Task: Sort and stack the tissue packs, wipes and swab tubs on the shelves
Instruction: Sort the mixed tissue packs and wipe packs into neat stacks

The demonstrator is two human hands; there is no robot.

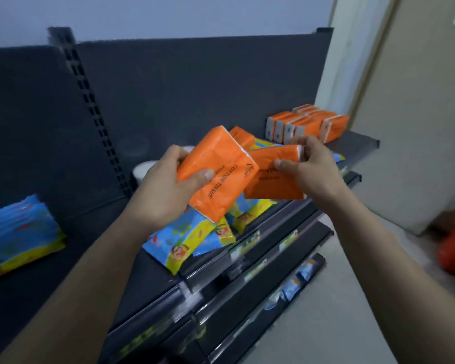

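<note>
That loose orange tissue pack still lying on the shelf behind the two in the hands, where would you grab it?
Probably across its two long sides, coming down from above and in front. The loose orange pack lies tilted on the blue wipes packs, its broad top face up and clear. The back panel stands behind it, and both the left hand and right hand already hold packs.

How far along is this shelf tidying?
Partly done. A row of orange packs already stands at the shelf's right end. The left hand and right hand each hold an orange tissue pack. Left: loose blue wipes packs, another orange pack and white tubs.
</note>
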